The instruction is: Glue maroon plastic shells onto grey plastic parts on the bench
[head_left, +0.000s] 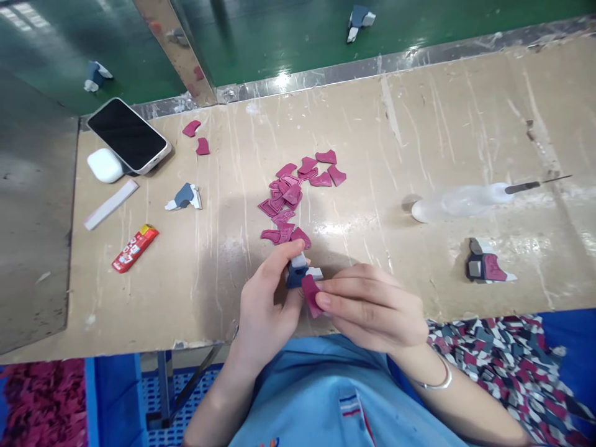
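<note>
My left hand (270, 304) is closed on a small dark blue and white part (296, 273), near the table's front edge. Between the fingers of my right hand (372, 304) is a dark pink piece (310, 295), held up close against the blue and white part. Just beyond my hands lies a loose pile of similar pink pieces (291, 194). To the right, a part in dark, grey and pink (493, 267) rests on the table. A blue and white part (186, 195) lies to the left.
Left on the table (223, 279) are a phone (128, 133), a white case (105, 166), a white strip (110, 205) and a red packet (135, 248). A translucent bottle with a needle tip (460, 202) lies right. Beyond runs a green surface (288, 37); bins of pieces (512, 366) stand below.
</note>
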A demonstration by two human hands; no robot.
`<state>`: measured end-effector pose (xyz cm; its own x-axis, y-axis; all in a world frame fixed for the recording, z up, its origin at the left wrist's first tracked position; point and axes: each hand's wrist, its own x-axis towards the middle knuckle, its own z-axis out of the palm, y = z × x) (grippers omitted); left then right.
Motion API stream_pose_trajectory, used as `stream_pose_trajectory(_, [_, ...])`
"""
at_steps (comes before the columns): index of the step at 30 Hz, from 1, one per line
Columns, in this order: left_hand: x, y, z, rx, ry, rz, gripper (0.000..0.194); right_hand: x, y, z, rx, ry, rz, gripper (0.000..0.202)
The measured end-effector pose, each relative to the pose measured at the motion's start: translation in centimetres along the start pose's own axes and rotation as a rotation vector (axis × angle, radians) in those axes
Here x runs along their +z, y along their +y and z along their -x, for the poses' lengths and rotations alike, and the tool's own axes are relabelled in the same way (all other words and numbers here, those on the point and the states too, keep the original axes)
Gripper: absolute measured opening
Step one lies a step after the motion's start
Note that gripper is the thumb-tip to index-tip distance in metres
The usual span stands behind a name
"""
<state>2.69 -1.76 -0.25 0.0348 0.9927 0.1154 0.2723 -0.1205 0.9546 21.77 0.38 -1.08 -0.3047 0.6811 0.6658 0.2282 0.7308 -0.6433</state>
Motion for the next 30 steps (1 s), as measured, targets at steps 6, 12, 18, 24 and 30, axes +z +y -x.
stream_pose_trajectory(6, [0.0,0.2,-0.1,-0.005,-0.015,-0.03,0.055,-0.2,-0.5,0.1,-0.016,-0.058,0.112,0.038])
stream_pose_trajectory(12, [-0.1,0.4,0.1,-0.088,-0.056,-0.049,0.054,0.4,-0.2,-0.1,-0.023,-0.063,0.165,0.027])
stream_pose_trajectory(18, [-0.3,0.6,0.0,-0.161,-0.053,-0.094,0.058,0.7,-0.2,-0.3,-0.007,-0.058,0.212,0.019])
stream_pose_trajectory(24, [-0.5,1.1,-0.2,-0.238,-0.036,-0.086,0.067,0.8,-0.2,-0.3,0.07,-0.063,0.174,0.021])
stream_pose_trajectory(30, [-1.5,1.6,-0.2,-0.303,-0.149,0.377,0.068,0.5,0.0,-0.4,0.158,-0.079,0.052,0.029])
